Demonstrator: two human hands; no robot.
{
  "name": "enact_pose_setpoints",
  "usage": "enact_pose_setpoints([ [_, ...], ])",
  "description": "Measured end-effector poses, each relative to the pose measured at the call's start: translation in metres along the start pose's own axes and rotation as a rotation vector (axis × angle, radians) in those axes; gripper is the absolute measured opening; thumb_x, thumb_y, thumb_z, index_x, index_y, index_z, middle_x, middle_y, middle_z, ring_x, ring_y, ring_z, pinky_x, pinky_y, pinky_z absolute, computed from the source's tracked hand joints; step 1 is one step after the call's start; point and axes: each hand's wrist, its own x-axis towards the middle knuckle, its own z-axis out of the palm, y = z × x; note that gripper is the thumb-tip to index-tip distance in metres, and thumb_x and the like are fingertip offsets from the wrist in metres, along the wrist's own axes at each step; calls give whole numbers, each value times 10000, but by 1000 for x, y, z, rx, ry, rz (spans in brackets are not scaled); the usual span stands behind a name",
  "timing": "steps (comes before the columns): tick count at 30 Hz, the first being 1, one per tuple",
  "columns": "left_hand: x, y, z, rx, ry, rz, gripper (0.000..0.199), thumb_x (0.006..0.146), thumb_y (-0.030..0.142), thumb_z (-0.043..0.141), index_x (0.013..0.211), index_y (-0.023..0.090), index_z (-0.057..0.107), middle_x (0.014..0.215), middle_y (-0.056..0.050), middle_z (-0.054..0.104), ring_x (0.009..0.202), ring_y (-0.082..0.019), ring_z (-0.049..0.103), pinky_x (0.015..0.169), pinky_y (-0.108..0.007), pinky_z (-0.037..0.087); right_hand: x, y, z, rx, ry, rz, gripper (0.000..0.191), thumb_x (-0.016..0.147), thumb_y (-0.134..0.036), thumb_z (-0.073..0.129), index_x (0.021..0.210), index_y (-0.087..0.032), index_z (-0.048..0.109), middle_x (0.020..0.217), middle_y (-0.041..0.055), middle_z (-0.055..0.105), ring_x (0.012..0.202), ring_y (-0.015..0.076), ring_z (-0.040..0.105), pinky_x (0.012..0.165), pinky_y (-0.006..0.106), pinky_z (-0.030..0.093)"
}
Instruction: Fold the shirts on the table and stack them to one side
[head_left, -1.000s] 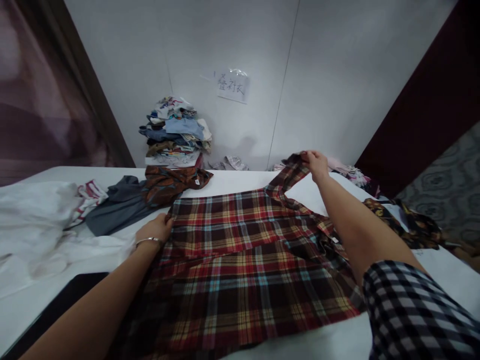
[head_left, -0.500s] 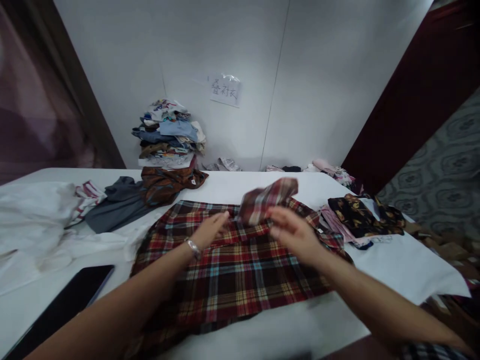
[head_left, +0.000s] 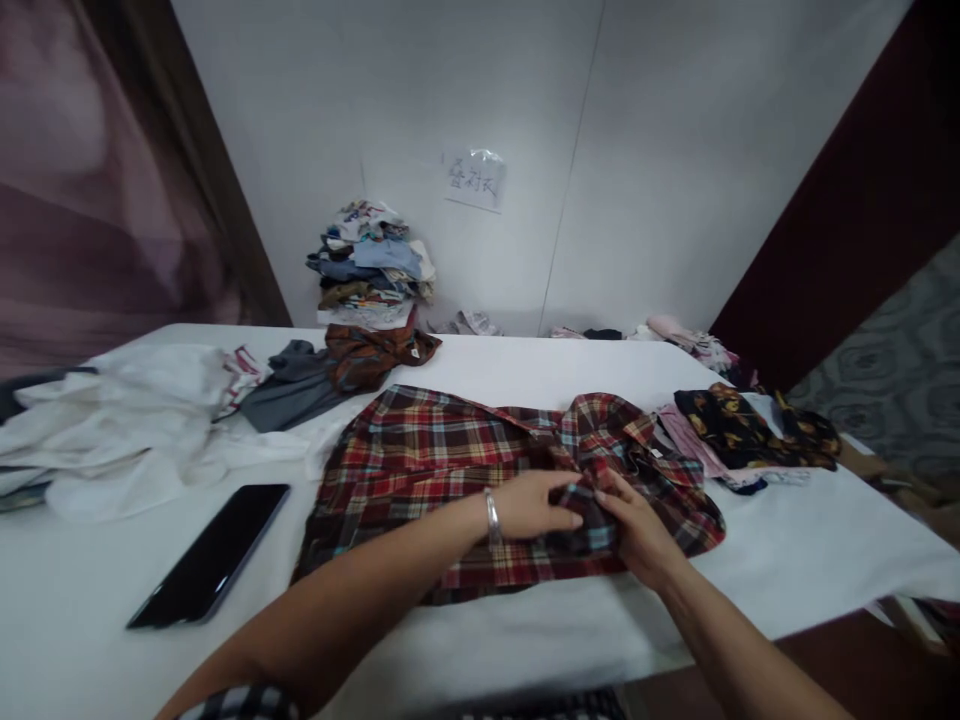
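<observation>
A red and dark brown plaid shirt [head_left: 450, 430] lies spread across the table in front of me, its collar side toward the right. My left hand [head_left: 536, 505], with a silver bracelet at the wrist, pinches a bunched piece of the shirt near its lower right. Close beside it, my right hand [head_left: 634, 525] grips the same bunched cloth between thumb and fingers. A small white label shows at the collar. The cloth between the hands partly hides the fingertips.
A black phone [head_left: 214, 555] lies at the left. Behind it are white cloth [head_left: 127, 420], a grey garment [head_left: 289, 390] and a brown garment [head_left: 367, 358]. A tall clothes stack [head_left: 371, 265] stands by the wall. A black floral garment [head_left: 727, 430] lies on the right, near the table's edge.
Both hands have come down and toward me, from the shirt's far side to its near right part. They now hold bunched cloth. The raised flap of shirt has dropped. The view has shifted left.
</observation>
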Motion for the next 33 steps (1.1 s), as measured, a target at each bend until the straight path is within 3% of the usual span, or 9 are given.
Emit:
enact_pose_setpoints([
  [3,16,9,-57,645,118,-27,450,871,426,475,1249,220,605,956,-55,734,835,-201,689,805,-322,531,5,-23,-11,3,37,23,408,649,-253,774,1042,-266,662,896,9,736,737,190,692,697,312,546],
  [6,32,2,-129,994,397,-118,481,859,260,470,1321,138,525,1309,-144,579,1190,-263,542,1036,-395,391,17,-54,-26,-20,104,-87,400,681,-241,727,1070,-283,648,967,4,734,771,197,702,694,327,560],
  [9,44,-18,-181,1174,426,-188,596,763,98,500,1356,150,481,1474,-146,397,1361,-284,338,1115,-454,254,36,-78,-37,-64,145,-168,362,714,-241,688,1070,-287,644,1012,-1,726,809,193,704,709,332,570],
  [12,52,-37,-203,1299,380,-250,647,707,54,499,1333,215,500,1474,-112,406,1386,-278,287,1106,-518,222,55,-90,-40,-97,165,-208,329,747,-256,658,1073,-297,634,991,-8,726,813,189,703,734,348,575],
  [16,60,-43,-211,1436,306,-271,458,681,94,529,1104,215,654,1250,-108,620,1322,-266,379,1111,-523,172,73,-103,-39,-109,179,-261,276,764,-284,636,1040,-277,629,966,8,723,818,207,696,773,401,566],
  [19,53,-26,-220,1519,324,-269,305,714,176,540,984,175,682,1064,-124,686,1191,-276,500,1118,-521,92,77,-123,-41,-24,248,-359,239,778,-274,611,1016,-264,638,969,17,716,797,195,682,765,406,561],
  [24,-6,23,-231,1677,445,-115,264,797,279,481,974,171,644,926,-98,683,996,-248,594,1107,-460,125,50,-152,-57,89,336,-716,253,798,-205,557,1002,-314,660,1132,-14,678,1000,172,647,910,435,501],
  [28,-77,25,-200,1599,367,-35,209,821,284,476,935,208,633,928,-94,650,990,-250,569,1028,-431,271,3,-138,-81,-28,411,-908,283,803,-252,566,1018,-401,676,1279,-44,608,1218,162,536,1059,415,395],
  [33,-136,-38,-141,1479,219,-15,215,857,201,418,883,208,631,899,-94,622,835,-220,571,824,-367,416,-43,-78,-115,-49,632,-582,241,764,-417,610,987,-477,677,1350,-95,541,1311,192,421,1085,409,373],
])
